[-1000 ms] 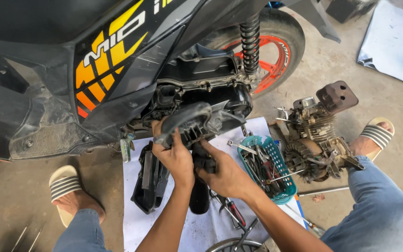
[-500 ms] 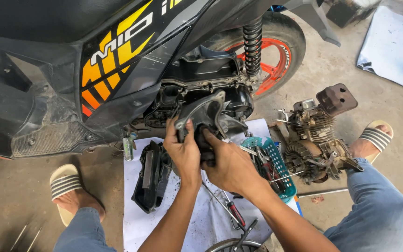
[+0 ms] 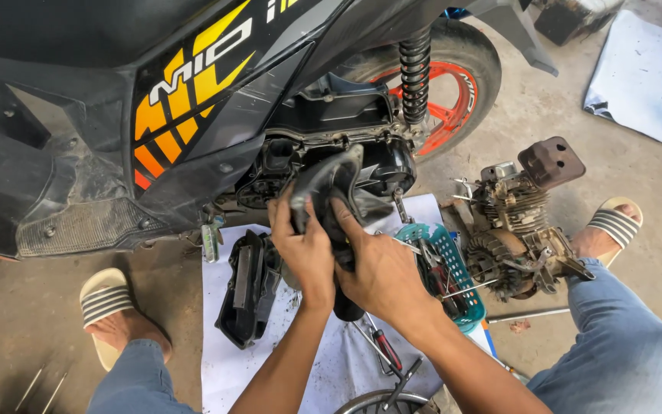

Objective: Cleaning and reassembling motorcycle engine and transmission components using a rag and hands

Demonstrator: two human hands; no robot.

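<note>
Both my hands hold a black plastic engine cover (image 3: 336,184) up against the exposed engine side of a black scooter (image 3: 193,92) with yellow and orange decals. My left hand (image 3: 304,249) grips the cover's left edge, fingers curled over it. My right hand (image 3: 381,272) clasps its lower right part. The cover is tilted, its upper end close to the engine case (image 3: 346,123) below the rear shock spring (image 3: 415,73).
A second black plastic cover (image 3: 247,287) lies on a white cloth (image 3: 227,360) under the scooter. A teal basket (image 3: 453,268) of tools sits right of my hands. A loose small engine (image 3: 519,222) stands on the concrete. Screwdrivers (image 3: 385,349) lie on the cloth.
My hands lifted the black cover from low over the cloth up toward the scooter's engine side. The view moved slightly closer.
</note>
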